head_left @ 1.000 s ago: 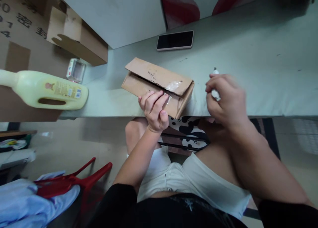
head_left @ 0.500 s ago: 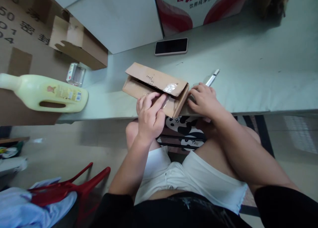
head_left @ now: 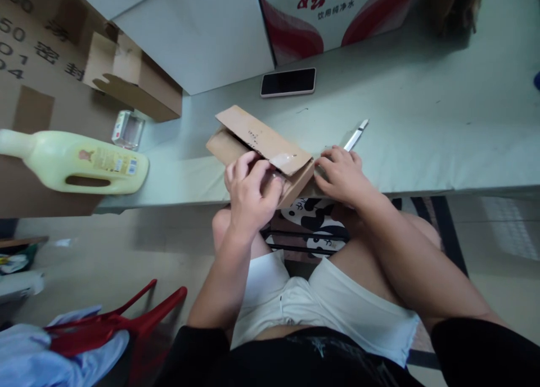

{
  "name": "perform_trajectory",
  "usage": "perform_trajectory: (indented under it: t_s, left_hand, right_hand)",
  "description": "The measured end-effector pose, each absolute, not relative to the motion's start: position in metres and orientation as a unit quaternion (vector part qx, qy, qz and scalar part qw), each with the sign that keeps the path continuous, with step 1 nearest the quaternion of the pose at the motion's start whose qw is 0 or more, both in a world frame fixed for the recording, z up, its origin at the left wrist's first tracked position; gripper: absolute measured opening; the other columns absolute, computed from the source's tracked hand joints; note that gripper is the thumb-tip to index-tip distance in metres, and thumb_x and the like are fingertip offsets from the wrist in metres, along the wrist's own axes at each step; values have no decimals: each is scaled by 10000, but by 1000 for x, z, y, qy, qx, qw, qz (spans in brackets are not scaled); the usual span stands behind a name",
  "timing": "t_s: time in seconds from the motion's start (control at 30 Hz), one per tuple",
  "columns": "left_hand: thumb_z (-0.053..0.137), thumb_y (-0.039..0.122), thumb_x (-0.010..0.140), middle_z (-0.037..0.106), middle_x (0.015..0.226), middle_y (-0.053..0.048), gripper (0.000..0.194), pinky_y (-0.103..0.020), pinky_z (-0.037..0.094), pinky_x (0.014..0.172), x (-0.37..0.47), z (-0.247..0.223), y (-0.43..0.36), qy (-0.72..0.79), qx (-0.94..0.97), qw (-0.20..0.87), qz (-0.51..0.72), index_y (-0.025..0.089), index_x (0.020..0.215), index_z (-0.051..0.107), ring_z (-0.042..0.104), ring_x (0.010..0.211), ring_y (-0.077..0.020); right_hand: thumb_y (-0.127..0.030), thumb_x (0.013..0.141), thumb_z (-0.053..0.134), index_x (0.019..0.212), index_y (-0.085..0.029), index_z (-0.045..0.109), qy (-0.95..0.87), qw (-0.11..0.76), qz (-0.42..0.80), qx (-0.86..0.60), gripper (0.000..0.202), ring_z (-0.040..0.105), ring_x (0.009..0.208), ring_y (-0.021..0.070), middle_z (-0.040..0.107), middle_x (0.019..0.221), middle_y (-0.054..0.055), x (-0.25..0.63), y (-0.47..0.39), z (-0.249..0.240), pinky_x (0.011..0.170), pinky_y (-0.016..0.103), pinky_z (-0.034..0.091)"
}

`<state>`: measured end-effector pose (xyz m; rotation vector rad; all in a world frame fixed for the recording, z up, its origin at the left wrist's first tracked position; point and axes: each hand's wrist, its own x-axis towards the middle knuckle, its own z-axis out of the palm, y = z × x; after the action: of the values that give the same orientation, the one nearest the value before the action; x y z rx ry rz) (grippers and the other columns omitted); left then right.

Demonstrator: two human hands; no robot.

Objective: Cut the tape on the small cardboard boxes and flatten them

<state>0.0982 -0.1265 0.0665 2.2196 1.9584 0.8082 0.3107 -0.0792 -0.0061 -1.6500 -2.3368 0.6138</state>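
A long, flat cardboard box (head_left: 261,138) lies at the table's front edge, its lid flap partly raised and clear tape at its right end. My left hand (head_left: 248,193) grips its front side, fingers bent into the gap below the flap; the fingertips are partly hidden. Close against the box's right end is my right hand (head_left: 343,173), its bent fingers apart and no object visible in them. A silver utility knife (head_left: 356,134) rests on the table just beyond those fingers, its near end hidden behind the hand.
A phone (head_left: 288,82) lies behind the box, before a white carton (head_left: 202,38) and a red-and-white water carton (head_left: 295,32). To the left are a yellow bottle (head_left: 54,162), a small clear container (head_left: 129,130) and an open cardboard box (head_left: 143,83). A red chair (head_left: 139,319) stands below left.
The box has turned, its right end shifting toward me and its flap standing more apart from the body. My left fingers have bent further into the gap. My right hand has barely moved.
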Motion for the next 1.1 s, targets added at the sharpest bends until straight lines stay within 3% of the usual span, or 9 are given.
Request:
perform_trajectory:
  t_s: [0.23, 0.43, 0.53, 0.63, 0.73, 0.83, 0.9, 0.97, 1.1]
  left_hand:
    - [492, 496, 910, 486, 1401, -91, 309, -500, 362, 1185, 27, 23, -130, 500, 752, 27, 428, 242, 977, 654, 495, 1338, -300]
    - [647, 613, 794, 523, 1440, -48, 379, -492, 384, 1178, -11, -13, -141, 529, 651, 161, 520, 283, 977, 675, 501, 1379, -306]
    - [735, 665, 684, 622, 1358, -41, 545, -466, 438, 1145, -9, -21, -146, 550, 516, 293, 588, 332, 1113, 699, 550, 1344, -306]
    - [697, 741, 670, 704, 1263, -47, 635, -436, 488, 1108, 7, -13, -150, 532, 399, 365, 652, 322, 1147, 709, 570, 1335, -308]
    - [591, 789, 721, 684, 1358, -39, 672, -424, 499, 1109, 25, 3, -154, 519, 340, 433, 654, 321, 1190, 701, 522, 1409, -310]
    - [528, 874, 693, 656, 1413, -77, 817, -434, 508, 1106, 32, 8, -156, 538, 326, 465, 623, 270, 1215, 703, 514, 1422, -331]
    - [702, 806, 619, 693, 1349, -95, 783, -424, 507, 1111, 30, 4, -156, 577, 333, 431, 609, 250, 1171, 719, 551, 1389, -333]
    - [858, 630, 580, 743, 1233, -93, 647, -413, 498, 1123, 27, -2, -154, 616, 328, 381, 607, 247, 1087, 733, 607, 1329, -316]
    - [888, 550, 623, 773, 1104, -93, 495, -421, 499, 1117, 26, 1, -151, 616, 303, 374, 624, 230, 963, 726, 692, 1185, -278]
  right_hand:
    - [-326, 953, 491, 1176, -228, 722, -803, 73, 203, -556, 336, 369, 1471, 410, 534, 1446, 172, 296, -89, 2, 1183, 728, 209]
    - [-402, 928, 533, 1313, -165, 662, -833, 66, 231, -499, 470, 279, 1530, 436, 473, 1552, 167, 279, -95, 1, 1237, 701, 139]
    - [-430, 898, 549, 1431, -123, 548, -829, 132, 276, -468, 615, 320, 1511, 427, 478, 1555, 175, 277, -92, -3, 1237, 641, 234]
    - [-459, 892, 522, 1492, -105, 448, -814, 225, 333, -421, 700, 399, 1472, 388, 510, 1533, 180, 278, -88, -3, 1216, 569, 332]
    - [-480, 879, 527, 1470, -145, 453, -783, 292, 357, -416, 683, 382, 1491, 378, 556, 1489, 176, 280, -87, -3, 1209, 579, 335]
    - [-480, 834, 590, 1462, -190, 413, -732, 351, 387, -438, 714, 484, 1415, 353, 595, 1429, 175, 279, -84, -7, 1166, 569, 388]
    - [-484, 803, 632, 1494, -194, 331, -680, 388, 419, -460, 807, 521, 1379, 325, 588, 1425, 181, 277, -78, -13, 1150, 546, 414]
    - [-474, 794, 642, 1515, -186, 274, -617, 425, 453, -483, 859, 519, 1385, 309, 626, 1357, 174, 273, -71, -20, 1138, 528, 430]
    - [-450, 795, 638, 1451, -192, 359, -500, 483, 545, -468, 758, 683, 1111, 272, 725, 1063, 104, 266, -64, -24, 1004, 469, 530]
